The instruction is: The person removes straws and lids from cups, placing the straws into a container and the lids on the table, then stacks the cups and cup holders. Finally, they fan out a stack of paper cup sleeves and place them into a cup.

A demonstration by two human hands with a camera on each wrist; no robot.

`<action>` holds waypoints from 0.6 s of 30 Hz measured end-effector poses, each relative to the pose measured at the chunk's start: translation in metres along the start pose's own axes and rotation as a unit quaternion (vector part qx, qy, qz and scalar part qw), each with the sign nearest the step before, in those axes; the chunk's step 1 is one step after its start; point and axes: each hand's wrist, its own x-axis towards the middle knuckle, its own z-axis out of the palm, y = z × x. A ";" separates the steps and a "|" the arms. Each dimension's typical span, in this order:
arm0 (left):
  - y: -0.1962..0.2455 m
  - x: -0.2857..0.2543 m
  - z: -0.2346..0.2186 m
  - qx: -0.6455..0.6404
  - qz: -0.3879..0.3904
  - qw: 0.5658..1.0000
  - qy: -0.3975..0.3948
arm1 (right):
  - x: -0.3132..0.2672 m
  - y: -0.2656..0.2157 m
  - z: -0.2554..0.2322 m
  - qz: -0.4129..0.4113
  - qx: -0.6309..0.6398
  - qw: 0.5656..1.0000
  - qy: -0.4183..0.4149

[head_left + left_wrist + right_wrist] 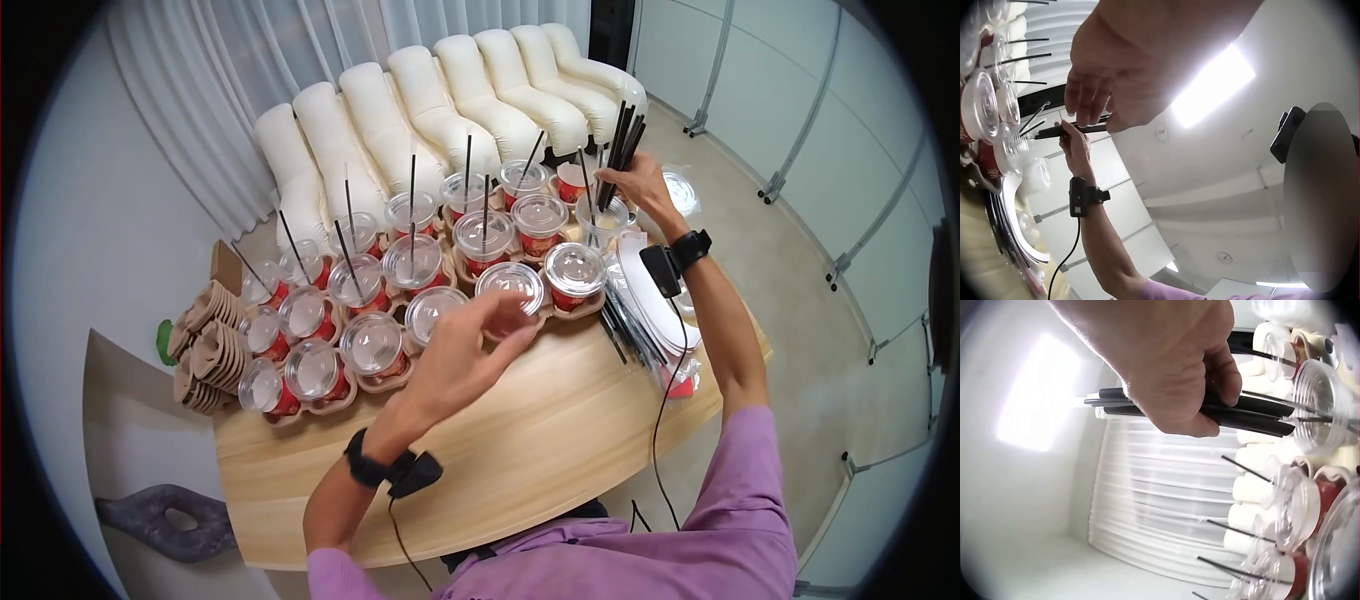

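Several clear-lidded cups with red contents sit in cardboard carriers (395,375) on a wooden table (540,440). Those in the back rows have black straws through their lids. My right hand (625,185) grips a bundle of black straws (622,140) above the far right cups; in the right wrist view the fingers (1210,394) wrap the bundle (1254,415). My left hand (515,320) hovers just over a strawless cup (510,283) in the front row. Its fingers (1088,109) hang loosely curled and hold nothing.
A stack of spare cardboard carriers (205,350) lies at the table's left end. Packs of straws in plastic wrap (650,320) lie along the right edge. A white cushioned sofa (440,100) stands behind the table, and a grey object (165,520) lies on the floor at left.
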 end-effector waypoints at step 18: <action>-0.028 -0.088 -0.023 0.037 -0.093 0.993 0.058 | 0.004 0.047 0.044 0.068 -0.134 0.983 -0.103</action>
